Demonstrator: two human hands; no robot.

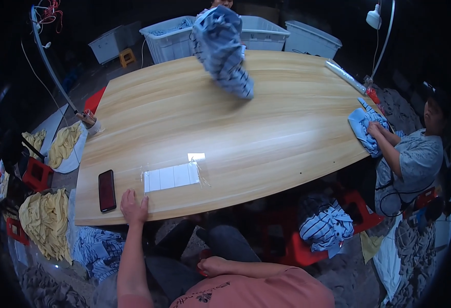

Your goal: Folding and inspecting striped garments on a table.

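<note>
My left hand rests on the near edge of the wooden table, fingers stretched out and holding nothing. Just left of it lies a dark phone. To its right, a strip of white paper cards is fixed to the tabletop under clear tape. My right hand is down at my lap with its fingers curled closed; whether anything is inside is hidden. A small dark red patch shows beside it. Across the table, a person holds up a blue striped garment, its lower end hanging over the tabletop.
At the right, another person handles a blue striped garment. A plastic roll lies at the far right. White bins stand behind the table. Yellow cloth is piled left; striped cloth sits on a red stool.
</note>
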